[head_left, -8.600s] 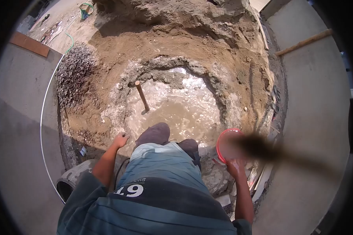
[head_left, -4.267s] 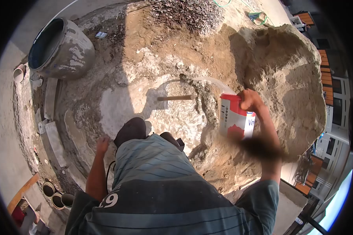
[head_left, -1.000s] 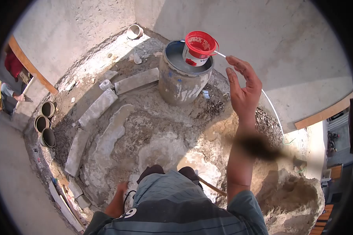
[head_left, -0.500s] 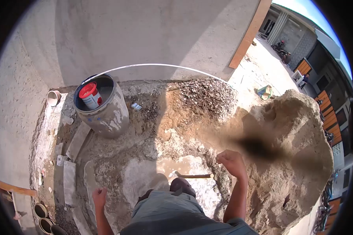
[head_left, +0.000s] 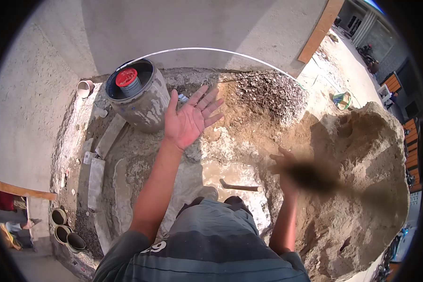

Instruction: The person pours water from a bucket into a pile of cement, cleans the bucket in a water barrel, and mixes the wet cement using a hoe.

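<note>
My left hand (head_left: 189,123) is raised in front of the large water drum (head_left: 143,110), palm showing and fingers spread, with nothing in it. To the right, my right hand (head_left: 285,170) is held out above the ground near the sand pile (head_left: 362,155). Its visible fingers are apart, and a dark blurred spot covers part of it. Neither hand touches anything I can see. A short wooden handle (head_left: 242,187) lies on the wet, whitish ground below my hands. Inside the drum sits a small pail with a red top (head_left: 127,79).
A white hose (head_left: 211,49) arches from the drum to the right. Gravel (head_left: 277,96) is heaped by the wall (head_left: 197,28). Concrete blocks (head_left: 96,183) line the left side, near several buckets (head_left: 75,241). Another person's hand (head_left: 31,223) shows at lower left.
My left hand has risen up and to the right, opening from a closed shape into spread fingers. My right hand has moved slightly upward, and its fingers have opened. The view has shifted.
</note>
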A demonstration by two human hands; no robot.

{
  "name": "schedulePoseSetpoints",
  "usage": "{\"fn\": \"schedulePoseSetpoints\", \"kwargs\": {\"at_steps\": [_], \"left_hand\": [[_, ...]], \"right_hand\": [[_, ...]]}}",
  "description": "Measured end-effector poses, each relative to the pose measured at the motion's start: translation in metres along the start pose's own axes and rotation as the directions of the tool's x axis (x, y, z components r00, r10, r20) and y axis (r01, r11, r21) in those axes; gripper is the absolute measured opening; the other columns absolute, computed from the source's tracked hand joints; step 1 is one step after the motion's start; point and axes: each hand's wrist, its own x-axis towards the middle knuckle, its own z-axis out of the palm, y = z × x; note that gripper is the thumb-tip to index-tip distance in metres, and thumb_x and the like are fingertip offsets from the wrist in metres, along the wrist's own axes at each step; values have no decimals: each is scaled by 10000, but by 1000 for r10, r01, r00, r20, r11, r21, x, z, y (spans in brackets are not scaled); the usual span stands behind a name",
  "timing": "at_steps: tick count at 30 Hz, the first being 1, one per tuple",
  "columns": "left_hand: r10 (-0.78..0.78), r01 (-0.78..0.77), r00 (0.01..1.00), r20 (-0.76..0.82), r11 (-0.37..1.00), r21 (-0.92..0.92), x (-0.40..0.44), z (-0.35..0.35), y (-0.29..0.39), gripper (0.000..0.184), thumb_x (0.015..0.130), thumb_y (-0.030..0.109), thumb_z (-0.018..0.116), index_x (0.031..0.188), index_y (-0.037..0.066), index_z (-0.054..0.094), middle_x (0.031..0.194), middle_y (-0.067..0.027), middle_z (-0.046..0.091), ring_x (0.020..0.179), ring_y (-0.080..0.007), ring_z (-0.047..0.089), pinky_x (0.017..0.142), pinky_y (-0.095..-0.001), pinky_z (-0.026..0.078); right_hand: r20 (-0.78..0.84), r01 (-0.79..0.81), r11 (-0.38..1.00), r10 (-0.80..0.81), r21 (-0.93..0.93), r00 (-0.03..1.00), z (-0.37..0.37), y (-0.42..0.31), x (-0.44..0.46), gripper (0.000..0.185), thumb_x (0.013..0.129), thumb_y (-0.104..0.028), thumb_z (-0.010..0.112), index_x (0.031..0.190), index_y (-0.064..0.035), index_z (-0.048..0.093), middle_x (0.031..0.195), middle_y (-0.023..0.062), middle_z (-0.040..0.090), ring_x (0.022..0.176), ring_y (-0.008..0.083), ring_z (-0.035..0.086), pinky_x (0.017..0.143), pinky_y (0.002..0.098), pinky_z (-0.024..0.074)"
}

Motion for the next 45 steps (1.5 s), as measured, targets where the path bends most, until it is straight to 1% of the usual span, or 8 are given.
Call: {"fn": "schedulePoseSetpoints", "kwargs": {"at_steps": [5,8,11,16,22,26,32,45], "left_hand": [[-88,106,989,-121,983,149,-6,-34,-23,753,988,619,349,1472,43,377,1509,-175,402,1305,-378,482,1089,-570,370],[76,244,849,-523,822,515,-47,-107,-28,721,1005,546,408,1516,56,274,1498,-124,421,1325,-303,455,1095,-472,361],[143,343,671,-728,810,476,-150,-223,-31,749,986,559,426,1544,95,242,1564,-79,349,1371,-304,417,1111,-458,333],[29,338,135,-990,938,74,-420,-356,-66,615,959,575,436,1450,208,394,1412,-69,488,1216,-331,511,926,-503,427],[89,747,-338,-937,631,-210,-538,-237,-178,440,970,372,543,1324,111,544,1242,-95,606,1065,-332,594,887,-530,461],[66,657,-290,-955,739,-149,-595,-221,-241,363,941,354,576,1110,37,619,1029,-137,661,861,-273,660,671,-359,540],[76,650,-75,-994,760,9,-574,-276,-275,480,885,400,647,1237,75,628,1089,-110,681,891,-244,674,668,-407,534],[237,499,-286,-928,864,67,-535,-308,-111,423,868,374,643,1196,107,662,1045,-55,698,818,-208,676,644,-350,515]], "right_hand": [[121,57,657,53,-752,991,-39,47,-21,227,844,-178,696,1062,-118,725,904,143,730,790,312,711,733,401,559],[238,103,657,120,-747,964,-65,66,-25,249,846,-245,685,1038,-91,723,908,127,734,843,312,706,761,401,551],[212,57,648,164,-760,963,-73,60,-21,288,842,-265,676,1084,-113,715,943,96,735,899,321,687,785,437,537],[227,56,620,201,-782,953,-76,82,4,320,827,-269,679,1107,-119,711,948,106,734,903,333,685,791,444,540],[359,110,554,366,-825,858,-49,91,22,340,803,-254,704,1102,-91,710,970,136,729,900,343,688,813,424,544],[502,225,576,383,-786,775,-24,116,40,358,823,-228,714,1138,-60,692,1000,142,731,922,284,708,819,370,550],[696,413,608,352,-678,625,31,136,71,393,804,-223,728,1152,-45,685,1012,167,726,959,323,703,829,390,547],[722,448,574,460,-685,516,267,118,125,405,830,-237,716,1180,-40,668,1033,181,721,989,306,697,853,385,540]]}}
